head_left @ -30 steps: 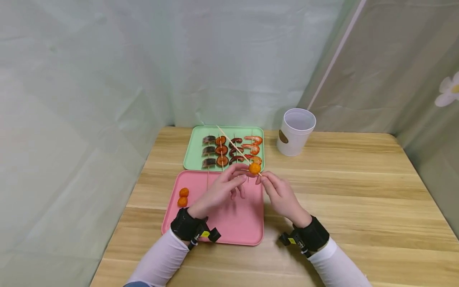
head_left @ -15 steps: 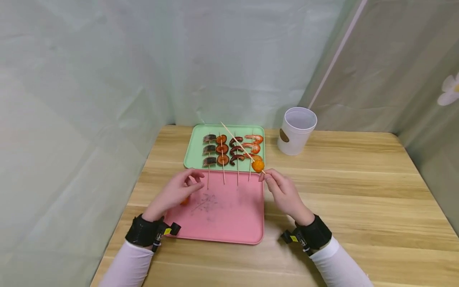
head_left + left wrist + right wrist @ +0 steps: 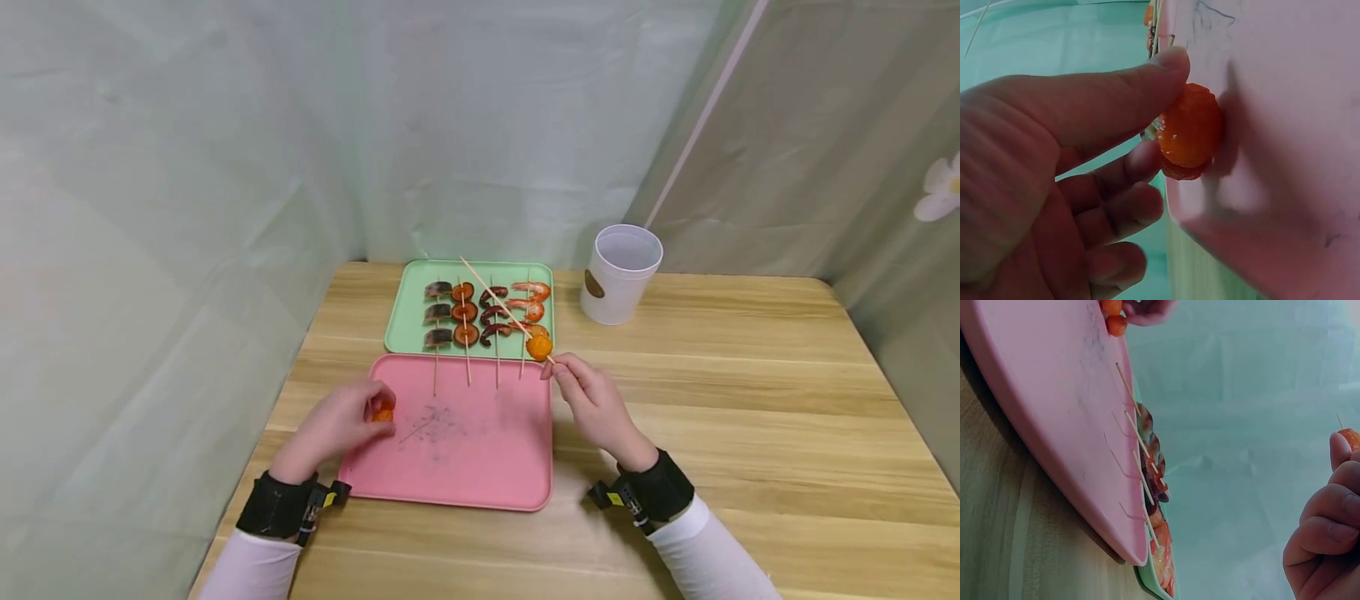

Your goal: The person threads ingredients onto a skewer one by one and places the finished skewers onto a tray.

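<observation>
Out over the pink tray [image 3: 480, 467], my left hand [image 3: 326, 429] pinches an orange ball [image 3: 1192, 128] between thumb and index finger at the tray's left side. A second orange ball [image 3: 1180, 170] shows just behind it in the left wrist view. My right hand [image 3: 596, 408] pinches the lower end of a bamboo skewer [image 3: 495, 293], held slanting up to the left. One orange ball [image 3: 539, 347] is threaded on that skewer, close above the fingers. In the right wrist view the other right fingers [image 3: 1329, 531] are curled in.
Behind the pink tray lies a green tray [image 3: 403, 317] with skewers of fish pieces [image 3: 438, 314], mushroom slices [image 3: 465, 335], small octopus [image 3: 494, 315] and shrimp [image 3: 532, 291]. Their stick ends reach over the pink tray. A white bucket [image 3: 618, 287] stands at the back right.
My left hand has left the skewered ball, moved left and down to the loose orange balls, and closed its fingertips on one. The right hand still holds the skewer, shifted slightly right.
</observation>
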A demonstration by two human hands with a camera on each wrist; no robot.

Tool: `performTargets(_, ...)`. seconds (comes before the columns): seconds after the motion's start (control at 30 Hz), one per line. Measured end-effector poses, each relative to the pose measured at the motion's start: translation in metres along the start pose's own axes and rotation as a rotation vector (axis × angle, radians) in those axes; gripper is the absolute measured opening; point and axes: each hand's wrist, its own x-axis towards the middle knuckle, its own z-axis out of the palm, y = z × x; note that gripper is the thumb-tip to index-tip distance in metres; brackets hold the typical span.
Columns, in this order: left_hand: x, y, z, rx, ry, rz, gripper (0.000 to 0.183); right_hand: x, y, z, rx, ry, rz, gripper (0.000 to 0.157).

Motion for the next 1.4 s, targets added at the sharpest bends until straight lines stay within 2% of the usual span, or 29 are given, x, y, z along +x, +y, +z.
performTargets(0.33,-0.007,0.001,-0.002,0.088,-0.042,-0.065,0.039,0.001,-0.002,0.0,-0.02,0.005,-0.026,0.024)
performTargets(0.6,-0.008,0.002,0.001,0.105,-0.062,-0.083,0.036,0.002,-0.003,0.0,-0.014,-0.001,-0.034,0.024)
performTargets(0.9,-0.011,0.0,0.002,0.139,-0.058,-0.052,0.04,0.002,-0.002,-0.002,-0.007,0.007,-0.044,0.024)
performTargets(1.1,-0.012,-0.001,0.003,0.124,-0.016,-0.025,0.041,0.001,-0.001,-0.002,-0.006,0.013,-0.045,0.024)
performTargets(1.23,-0.011,0.0,0.002,0.065,0.015,-0.023,0.04,0.001,-0.001,-0.003,-0.005,0.019,-0.047,0.024)
performTargets(1.3,-0.009,0.003,0.0,-0.004,0.018,-0.01,0.038,0.001,-0.001,-0.003,-0.003,0.02,-0.042,0.024)
performTargets(1.4,-0.003,0.01,-0.002,-0.157,0.016,0.035,0.038,0.0,-0.002,-0.004,-0.005,0.02,-0.032,0.023)
